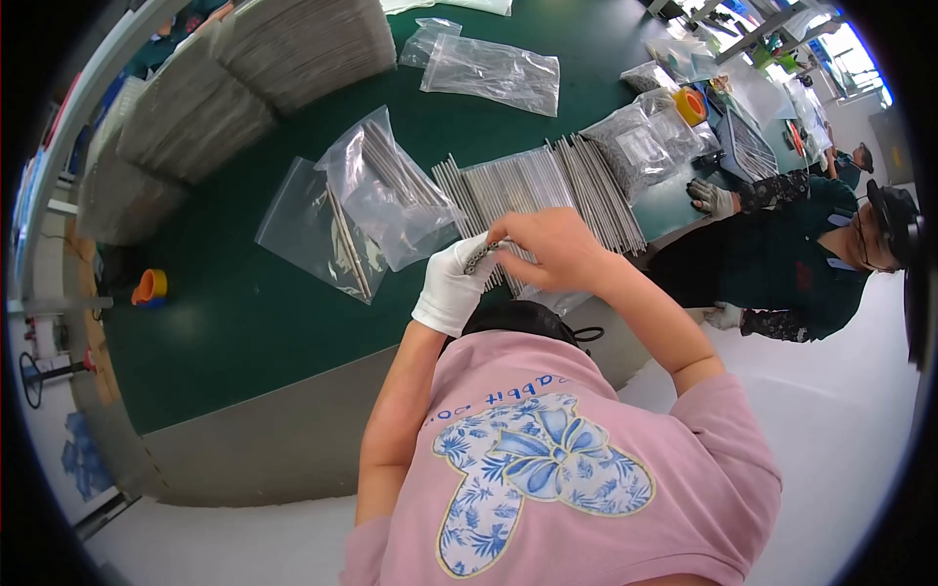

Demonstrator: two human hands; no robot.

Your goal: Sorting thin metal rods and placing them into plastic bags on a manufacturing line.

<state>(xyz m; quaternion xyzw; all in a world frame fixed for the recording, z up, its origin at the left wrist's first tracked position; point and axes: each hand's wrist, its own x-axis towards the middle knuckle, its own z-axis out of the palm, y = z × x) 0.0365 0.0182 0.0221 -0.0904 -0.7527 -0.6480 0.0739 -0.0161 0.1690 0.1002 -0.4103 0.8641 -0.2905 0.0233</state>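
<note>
My left hand point(451, 283), in a white glove, is closed around a small bundle of thin metal rods point(477, 260), whose round ends point up toward me. My bare right hand point(555, 249) bends over the same bundle, with thumb and fingertips pinched at the rod ends. Just beyond my hands lie rows of loose metal rods point(596, 190), side by side on the green table. A clear plastic bag point(391, 190) with several rods inside lies left of them. Another clear bag point(311, 230), with a few rods in it, is partly under that one.
Flat clear bags point(493, 73) lie farther back. Stacked grey bundles point(303, 49) line the far left, and an orange tape roll point(149, 286) sits near the left edge. Filled bags point(640, 146) and a grey tray point(747, 146) stand right. A gloved co-worker point(791, 259) is beside the table.
</note>
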